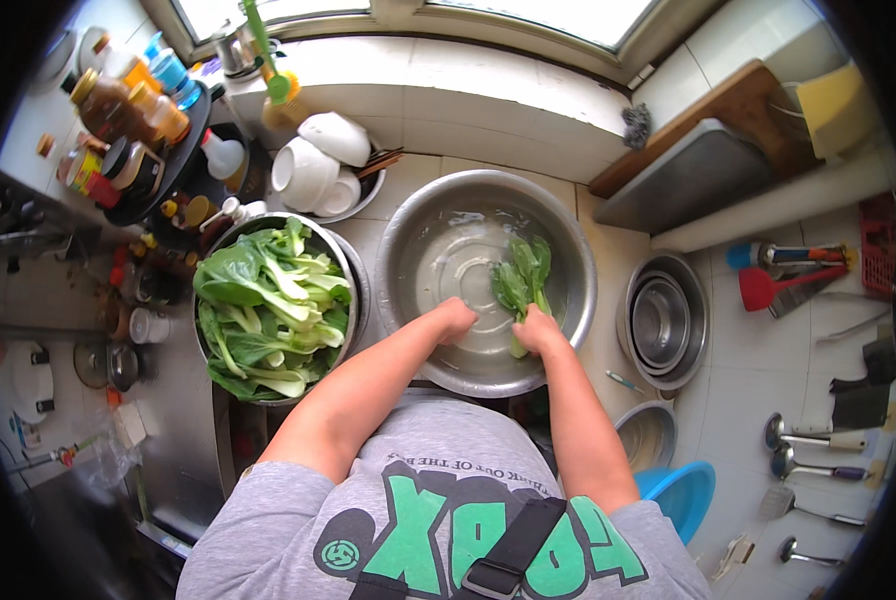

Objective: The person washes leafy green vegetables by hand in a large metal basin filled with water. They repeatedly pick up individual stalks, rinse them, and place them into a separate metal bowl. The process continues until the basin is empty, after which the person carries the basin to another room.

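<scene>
In front of me stands a large metal basin (485,180) with water in it. My right hand (535,330) grips a bunch of leafy greens (524,271) near its stalks, at the basin's right side, with the leaves pointing away from me. Over the basin's near left part is my left hand (457,321), its fingers curled; whether anything is in them cannot be seen. To the left, a metal pot (352,296) is heaped with bok choy (271,307), pale stalks and green leaves mixed.
White bowls (305,176) lie stacked behind the pot, near bottles and jars (136,161). Nested metal bowls (661,319) stand right of the basin, with a blue plastic basin (684,499) nearer me. Cutting boards (673,176) lean at the back right.
</scene>
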### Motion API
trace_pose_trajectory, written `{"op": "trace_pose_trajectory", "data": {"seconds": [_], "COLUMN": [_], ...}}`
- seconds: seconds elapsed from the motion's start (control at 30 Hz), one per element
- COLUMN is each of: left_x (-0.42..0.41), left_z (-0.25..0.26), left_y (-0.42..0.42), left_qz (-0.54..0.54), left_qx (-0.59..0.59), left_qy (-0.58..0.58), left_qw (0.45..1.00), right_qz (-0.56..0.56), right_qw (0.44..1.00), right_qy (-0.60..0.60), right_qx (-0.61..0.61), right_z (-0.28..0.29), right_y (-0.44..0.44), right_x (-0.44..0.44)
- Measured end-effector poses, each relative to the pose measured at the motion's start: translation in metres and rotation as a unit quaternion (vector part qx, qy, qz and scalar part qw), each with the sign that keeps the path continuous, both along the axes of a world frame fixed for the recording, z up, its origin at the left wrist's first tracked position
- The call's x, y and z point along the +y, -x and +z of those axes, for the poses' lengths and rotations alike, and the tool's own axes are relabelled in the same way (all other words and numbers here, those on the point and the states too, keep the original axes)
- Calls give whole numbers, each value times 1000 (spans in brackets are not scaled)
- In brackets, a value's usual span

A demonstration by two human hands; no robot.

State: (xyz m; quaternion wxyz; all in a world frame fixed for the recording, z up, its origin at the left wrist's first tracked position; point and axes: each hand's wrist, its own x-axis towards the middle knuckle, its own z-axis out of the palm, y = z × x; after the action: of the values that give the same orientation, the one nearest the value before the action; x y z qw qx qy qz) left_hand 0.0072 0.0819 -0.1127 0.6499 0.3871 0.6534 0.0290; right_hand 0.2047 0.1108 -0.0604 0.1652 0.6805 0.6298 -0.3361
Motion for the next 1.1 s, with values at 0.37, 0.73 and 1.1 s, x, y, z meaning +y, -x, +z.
{"op": "trace_pose_trajectory", "data": {"seconds": [0.37,0.73,1.1], "left_x": [-2,-6,1], "left_z": [15,-1,-4], "left_y": [-21,-3,8], "left_qz": [227,245,208], "left_qx": [-284,-172,-46], "left_qy": [55,21,-61], "left_qw": [930,954,975], "right_qz": [-427,-405,-349], "right_qw": [801,714,746], "right_qy": [70,247,85], "right_qx": [414,514,561], "right_z": [-48,-1,-31], "right_y": [11,33,49], "right_x": [-15,-10,-24]}}
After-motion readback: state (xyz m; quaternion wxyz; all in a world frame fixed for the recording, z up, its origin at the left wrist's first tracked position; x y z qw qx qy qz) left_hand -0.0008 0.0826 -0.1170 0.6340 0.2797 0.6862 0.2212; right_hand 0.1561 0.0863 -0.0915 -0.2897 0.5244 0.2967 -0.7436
